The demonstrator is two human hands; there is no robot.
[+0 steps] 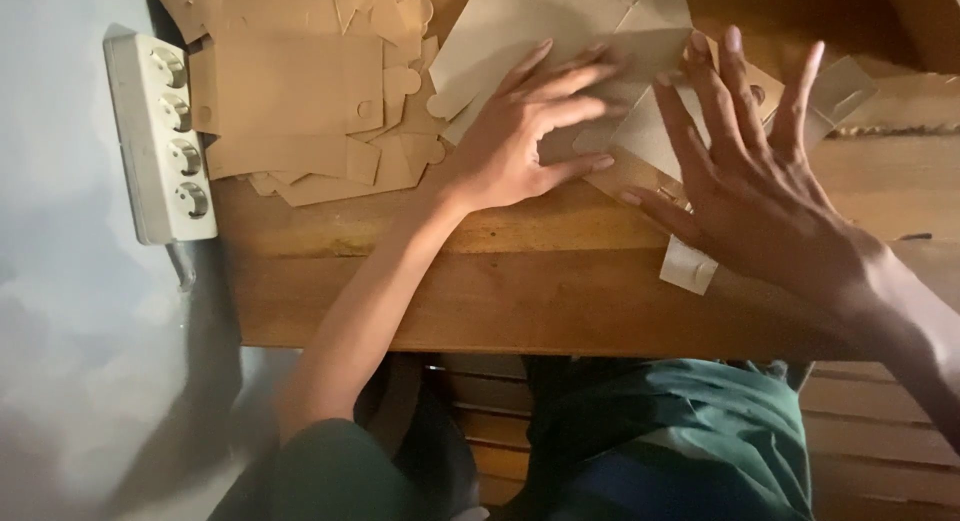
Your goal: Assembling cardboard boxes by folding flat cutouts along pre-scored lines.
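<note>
While the left hand (520, 136) presses spread fingers onto a flat cardboard cutout (560, 41), the right hand (760, 196) hovers splayed just beside it.

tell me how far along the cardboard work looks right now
Done: nothing folded shows. In hand: the left hand presses flat on a pale cardboard sheet, the right hand spread over its right end. Left: a stack of flat brown cut-outs lies beside it on the wooden table.

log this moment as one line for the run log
left hand: flat on cardboard sheet | right hand: fingers spread above sheet | cardboard cutouts: stacked left | power strip: table's left edge
</note>
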